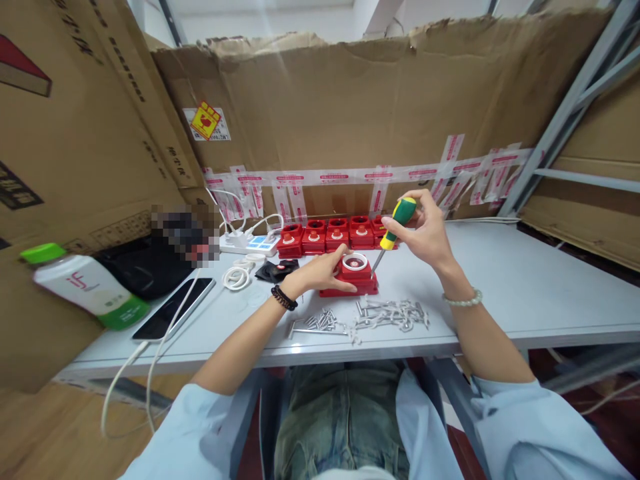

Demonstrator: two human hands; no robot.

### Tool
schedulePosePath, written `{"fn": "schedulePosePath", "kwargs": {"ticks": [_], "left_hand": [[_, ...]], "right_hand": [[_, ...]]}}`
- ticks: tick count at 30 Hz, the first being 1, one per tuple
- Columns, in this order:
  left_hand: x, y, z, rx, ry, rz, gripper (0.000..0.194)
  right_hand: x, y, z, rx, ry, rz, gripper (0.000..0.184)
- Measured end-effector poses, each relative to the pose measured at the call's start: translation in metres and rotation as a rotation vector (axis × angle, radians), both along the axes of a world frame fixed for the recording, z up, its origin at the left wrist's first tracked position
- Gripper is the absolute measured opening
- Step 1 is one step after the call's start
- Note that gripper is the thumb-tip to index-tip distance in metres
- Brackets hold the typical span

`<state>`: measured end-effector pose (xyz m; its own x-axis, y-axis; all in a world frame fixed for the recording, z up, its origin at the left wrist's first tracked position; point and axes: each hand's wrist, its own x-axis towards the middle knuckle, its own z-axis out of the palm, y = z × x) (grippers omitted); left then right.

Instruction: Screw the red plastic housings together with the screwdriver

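My right hand point(423, 227) grips a screwdriver point(401, 215) with a green and yellow handle, its shaft slanting down to the right corner of a red housing point(350, 283). A white ring point(355, 261) sits on top of that housing. My left hand point(325, 272) lies on the housing's left side, fingers wrapped over it and holding it against the table. In front of the housing are a heap of small screws point(323, 321) and a pile of metal parts with thin plastic bags point(395, 315). Whether the screwdriver tip sits in a screw is too small to tell.
Several red housings point(314, 238) stand in a row at the back, beside a power strip point(255, 244). White rings point(237, 278), a black pouch point(277, 270), a phone point(175, 310) and a bottle point(85, 283) lie or stand leftward. Cardboard point(325, 107) walls the back.
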<state>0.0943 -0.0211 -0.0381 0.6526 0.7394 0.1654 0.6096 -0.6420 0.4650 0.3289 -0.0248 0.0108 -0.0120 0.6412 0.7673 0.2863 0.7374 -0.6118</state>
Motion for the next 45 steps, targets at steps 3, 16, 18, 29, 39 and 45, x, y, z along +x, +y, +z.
{"fn": "schedulePosePath", "kwargs": {"ticks": [3, 16, 18, 29, 39, 45], "left_hand": [[0.000, -0.001, 0.001, -0.002, 0.005, 0.003, 0.074], [0.001, -0.002, 0.002, -0.009, 0.003, 0.003, 0.075], [0.001, -0.001, 0.001, -0.004, -0.001, 0.000, 0.075], [0.000, 0.000, 0.000, 0.023, -0.002, -0.008, 0.075], [0.001, -0.002, 0.002, 0.034, 0.003, -0.013, 0.072], [0.000, -0.001, 0.000, 0.015, 0.008, 0.002, 0.075]], "right_hand": [[0.000, 0.002, -0.002, 0.009, -0.027, -0.003, 0.040], [-0.001, 0.003, -0.004, 0.003, -0.074, -0.013, 0.039], [-0.003, 0.001, -0.004, 0.008, -0.077, -0.015, 0.040], [-0.014, -0.018, 0.002, 0.107, -0.284, -0.243, 0.031], [-0.016, -0.026, 0.009, -0.085, -0.283, 0.157, 0.046], [-0.019, -0.021, 0.005, 0.040, -0.350, -0.139, 0.042]]}}
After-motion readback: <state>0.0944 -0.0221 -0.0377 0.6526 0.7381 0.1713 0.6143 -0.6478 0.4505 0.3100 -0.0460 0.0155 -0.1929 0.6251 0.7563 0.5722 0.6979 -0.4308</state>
